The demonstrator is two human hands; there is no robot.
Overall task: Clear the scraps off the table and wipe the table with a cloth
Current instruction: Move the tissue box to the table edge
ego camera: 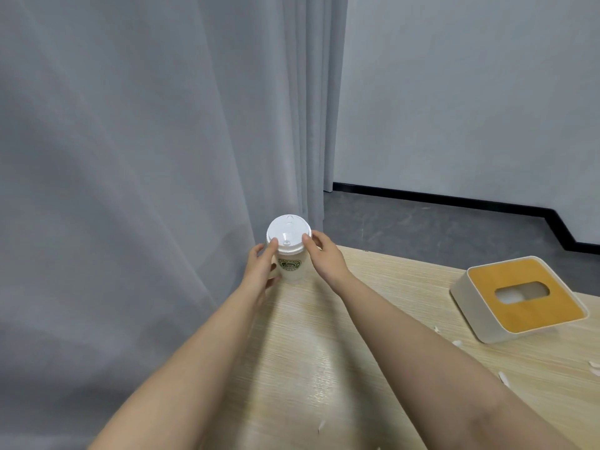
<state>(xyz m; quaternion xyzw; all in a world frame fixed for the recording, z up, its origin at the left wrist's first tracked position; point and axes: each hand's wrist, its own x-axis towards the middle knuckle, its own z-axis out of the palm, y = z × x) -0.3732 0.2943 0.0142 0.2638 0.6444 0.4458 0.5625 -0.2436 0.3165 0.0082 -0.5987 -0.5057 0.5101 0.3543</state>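
White scraps (504,377) dot the wooden tabletop (324,368) where both hands, left hand (261,271) and right hand (326,254), grip a lidded cup (289,251) near grey curtains (146,141).

Both bare forearms are stretched forward from 6 o'clock, converging toward 12 o'clock. The left hand (259,271) is curled around the side of a cup (290,254), thumb raised to the lid's rim. The right hand (324,254) is set at the cup's 3 o'clock side, fingertips pinched on the lid's edge
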